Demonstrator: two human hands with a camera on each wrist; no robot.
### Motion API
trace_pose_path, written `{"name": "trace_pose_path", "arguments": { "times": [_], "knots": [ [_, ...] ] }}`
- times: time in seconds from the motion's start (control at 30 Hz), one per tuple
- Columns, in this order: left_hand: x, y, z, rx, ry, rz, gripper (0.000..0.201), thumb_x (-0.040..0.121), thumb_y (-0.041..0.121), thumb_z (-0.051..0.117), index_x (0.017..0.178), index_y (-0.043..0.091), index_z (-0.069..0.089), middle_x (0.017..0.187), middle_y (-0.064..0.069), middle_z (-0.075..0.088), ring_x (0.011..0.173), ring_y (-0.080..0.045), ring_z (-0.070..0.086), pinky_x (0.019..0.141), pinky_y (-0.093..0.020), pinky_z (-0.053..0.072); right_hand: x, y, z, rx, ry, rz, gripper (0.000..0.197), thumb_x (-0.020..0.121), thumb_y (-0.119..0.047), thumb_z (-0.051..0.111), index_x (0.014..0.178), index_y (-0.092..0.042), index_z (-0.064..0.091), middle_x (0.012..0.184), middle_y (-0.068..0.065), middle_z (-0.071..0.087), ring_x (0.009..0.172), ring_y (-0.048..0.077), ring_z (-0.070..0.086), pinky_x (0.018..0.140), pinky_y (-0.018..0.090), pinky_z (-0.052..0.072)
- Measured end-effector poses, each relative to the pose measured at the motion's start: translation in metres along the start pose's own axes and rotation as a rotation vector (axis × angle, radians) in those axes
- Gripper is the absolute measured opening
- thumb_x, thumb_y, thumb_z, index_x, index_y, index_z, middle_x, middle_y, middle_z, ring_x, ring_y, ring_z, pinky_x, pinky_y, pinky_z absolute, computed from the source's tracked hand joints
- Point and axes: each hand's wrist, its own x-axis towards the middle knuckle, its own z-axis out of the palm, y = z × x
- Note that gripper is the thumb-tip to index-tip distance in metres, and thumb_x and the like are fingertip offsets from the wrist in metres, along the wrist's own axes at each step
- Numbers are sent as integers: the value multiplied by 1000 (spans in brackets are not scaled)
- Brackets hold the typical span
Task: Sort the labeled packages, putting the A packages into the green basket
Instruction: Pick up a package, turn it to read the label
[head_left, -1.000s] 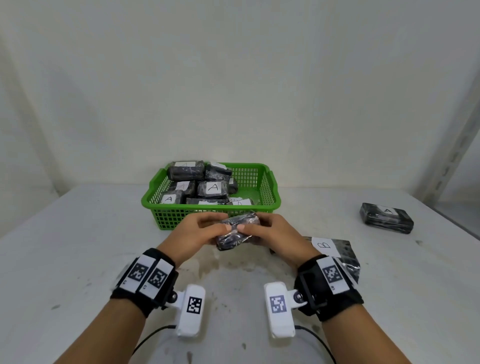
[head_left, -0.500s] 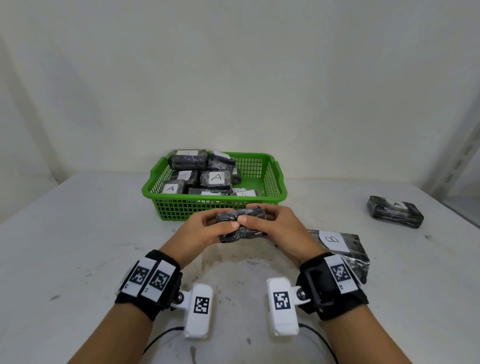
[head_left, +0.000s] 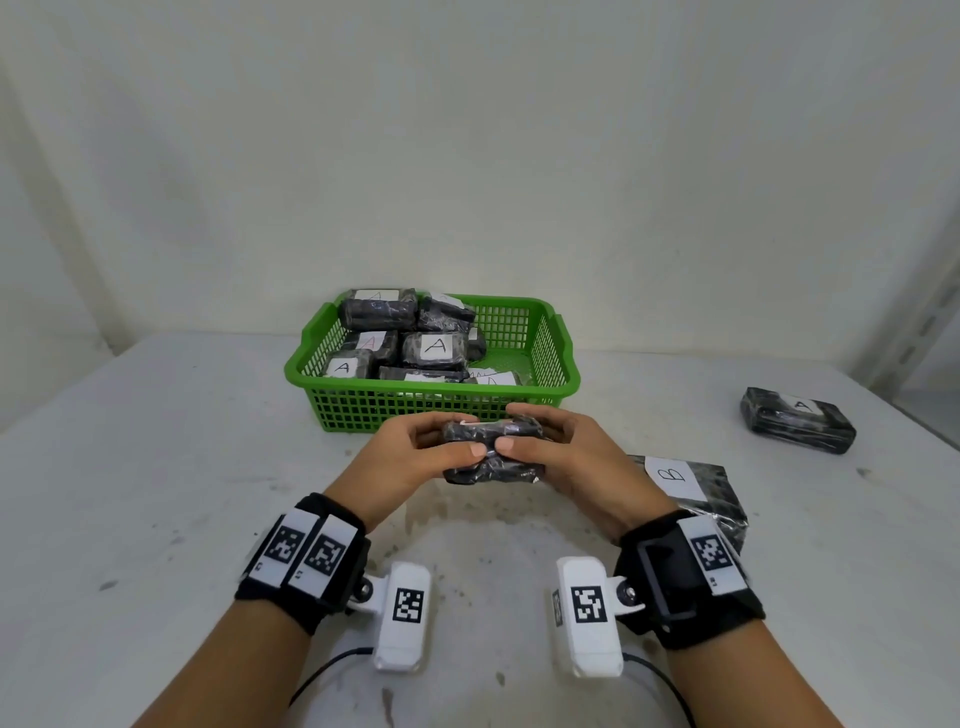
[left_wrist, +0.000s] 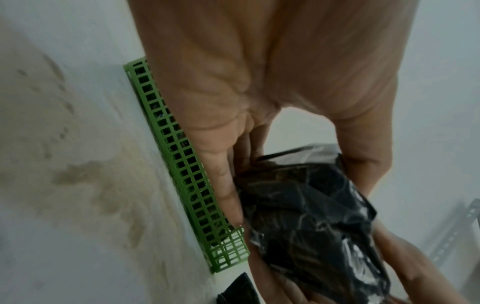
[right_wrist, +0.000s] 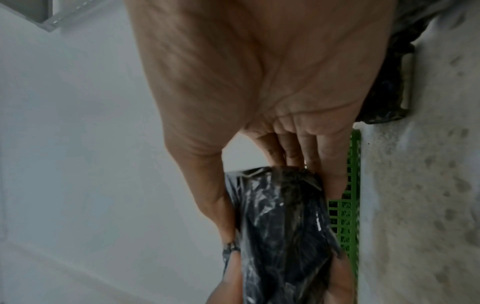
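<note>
Package (head_left: 493, 451) label hidden — both wrist views

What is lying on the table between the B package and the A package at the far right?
Nothing: in the head view, the table is bare between the B package and the A package, apart from a small dark mark.

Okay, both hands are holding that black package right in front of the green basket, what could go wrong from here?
1. The held package shows no readable label, so a non-A might go into the green basket.
2. The basket's left side is heaped to the rim; a package dropped there may slide out.
3. The A package far right on the table is easy to overlook, and the B package by the right hand could get grabbed by mistake.
</note>
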Motion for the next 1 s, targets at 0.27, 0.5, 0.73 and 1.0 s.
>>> {"name": "trace_pose_path", "arguments": {
  "times": [0.27, 0.5, 0.73, 1.0],
  "knots": [
    [-4, 3, 1, 31, -5, 49, 65, 58, 30, 85, 118, 13, 68, 115, -10, 74, 110, -27, 69, 99, -44, 53, -5, -5, 1, -42, -15, -41, 87, 57, -30, 94, 138, -15, 63, 126, 3, 76, 118, 17, 72, 106, 41, 55],
    [-6, 6, 3, 105, -4, 63, 48, 66, 16, 87, 111, 17, 70, 109, -6, 76, 106, -23, 71, 86, -29, 57, -12, -12, -3, -25, -43, -44, 64, 78, 4, 84, 136, -10, 63, 125, 7, 76, 114, 18, 74, 96, 32, 59],
    [-11, 11, 2, 138, -4, 167, 67, 68, -14, 81, 127, 10, 60, 122, -5, 70, 116, -17, 66, 92, -28, 56, -15, -14, -3, 1, -99, -4, 71, 71, -26, 94, 135, -16, 64, 129, 4, 74, 118, 22, 71, 103, 42, 57],
    [-12, 11, 10, 133, 15, 61, 70, 69, 22, 84, 133, 19, 56, 124, 2, 68, 116, -13, 66, 94, -30, 56, -11, -6, 4, 26, 64, 14, 40, 89, -2, 77, 127, -1, 67, 116, 12, 79, 107, 29, 76, 94, 46, 61]
  ]
}}
